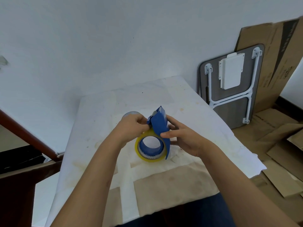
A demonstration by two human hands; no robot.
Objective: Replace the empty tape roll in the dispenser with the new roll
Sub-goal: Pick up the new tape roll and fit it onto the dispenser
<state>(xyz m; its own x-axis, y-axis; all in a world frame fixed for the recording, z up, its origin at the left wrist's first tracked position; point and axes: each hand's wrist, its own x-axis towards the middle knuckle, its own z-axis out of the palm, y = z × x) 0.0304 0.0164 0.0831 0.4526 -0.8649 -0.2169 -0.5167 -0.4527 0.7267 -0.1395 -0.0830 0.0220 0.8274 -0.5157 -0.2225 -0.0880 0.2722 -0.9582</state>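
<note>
I hold a blue tape dispenser [159, 124] above the table with both hands. A yellowish tape roll [148, 157] sits on the dispenser's blue hub, its open centre facing me. My left hand [131, 126] pinches the dispenser's upper front end near the cutter. My right hand [182, 136] grips the blue body from the right, thumb across its curved cover. Behind my left hand a pale, nearly clear ring [131, 114] lies on the table, mostly hidden.
The table [101, 112] is covered with stained white paper, taped-down brown patches near me. A folded grey table with white legs [232, 86] leans on the wall at right, beside flattened cardboard [275, 66]. A dark wooden rail [27, 136] runs at left.
</note>
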